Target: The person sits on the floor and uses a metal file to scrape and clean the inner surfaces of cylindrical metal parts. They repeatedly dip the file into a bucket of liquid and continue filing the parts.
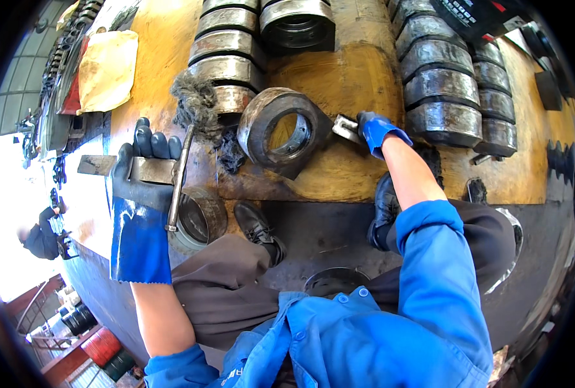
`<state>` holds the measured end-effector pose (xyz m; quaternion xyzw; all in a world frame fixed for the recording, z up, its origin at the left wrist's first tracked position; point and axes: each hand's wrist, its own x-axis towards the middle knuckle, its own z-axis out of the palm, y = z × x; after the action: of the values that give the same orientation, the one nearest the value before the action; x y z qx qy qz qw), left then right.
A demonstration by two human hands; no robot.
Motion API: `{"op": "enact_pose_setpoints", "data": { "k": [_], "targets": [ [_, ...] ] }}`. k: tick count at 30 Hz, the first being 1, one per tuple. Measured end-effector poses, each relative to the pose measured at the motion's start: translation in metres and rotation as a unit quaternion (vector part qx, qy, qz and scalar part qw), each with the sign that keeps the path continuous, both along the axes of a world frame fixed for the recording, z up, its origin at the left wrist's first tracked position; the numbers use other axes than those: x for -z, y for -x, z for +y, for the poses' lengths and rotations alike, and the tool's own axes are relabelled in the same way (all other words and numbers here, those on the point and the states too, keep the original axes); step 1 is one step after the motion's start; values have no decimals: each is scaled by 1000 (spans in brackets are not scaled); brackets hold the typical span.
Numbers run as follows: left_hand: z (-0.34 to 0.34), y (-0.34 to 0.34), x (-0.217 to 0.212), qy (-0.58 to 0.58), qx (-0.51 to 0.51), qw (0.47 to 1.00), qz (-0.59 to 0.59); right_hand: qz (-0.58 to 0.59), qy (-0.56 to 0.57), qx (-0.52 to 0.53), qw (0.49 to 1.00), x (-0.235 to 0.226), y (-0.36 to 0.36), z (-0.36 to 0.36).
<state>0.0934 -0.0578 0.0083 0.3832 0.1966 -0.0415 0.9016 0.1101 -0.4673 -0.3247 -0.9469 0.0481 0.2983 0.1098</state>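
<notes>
My left hand [142, 168], in a blue and black rubber glove, is closed around a flat metal bar [153, 170]. At the bar's right end a round metal rod [180, 178] lies crosswise. My right hand [379, 131], in a blue glove, grips a small silvery metal piece [346, 129] with a slot-like opening; its fingers are mostly hidden. Between my hands a thick metal ring [259, 137] with a flat-sided base stands on the worktable [339, 171], just left of the small piece. A grey tangled wad of fibre [200, 100] lies left of the ring.
Rows of similar metal rings stand at far left [226, 70] and right [442, 123]. A stained yellow sheet [108, 71] lies at the left, a dark box [478, 19] at the far right. A hollow metal cylinder [200, 216] sits below the table edge. Another person's arm [41, 236] shows at the left.
</notes>
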Motion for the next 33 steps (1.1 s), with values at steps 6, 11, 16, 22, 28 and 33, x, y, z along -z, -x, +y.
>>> {"op": "enact_pose_setpoints", "data": {
  "k": [6, 11, 16, 22, 28, 33],
  "targets": [
    [-24, 3, -4, 19, 23, 999, -29, -91, -119, 199, 969, 8, 13, -15],
    [-41, 3, -3, 56, 51, 997, -27, -26, -322, 323, 890, 40, 74, 26],
    [-62, 12, -7, 84, 78, 993, -31, -135, -325, 475, 806, 23, 149, 56],
    [-50, 20, -9, 95, 80, 991, -40, -66, -59, 454, 887, -11, 186, 58],
    [-42, 22, -12, 96, 94, 989, -55, 72, 8, 323, 944, -29, 197, 46],
    [-36, 33, -19, 87, 114, 988, -50, 40, 1, 322, 946, -26, 175, 44]
  ]
}}
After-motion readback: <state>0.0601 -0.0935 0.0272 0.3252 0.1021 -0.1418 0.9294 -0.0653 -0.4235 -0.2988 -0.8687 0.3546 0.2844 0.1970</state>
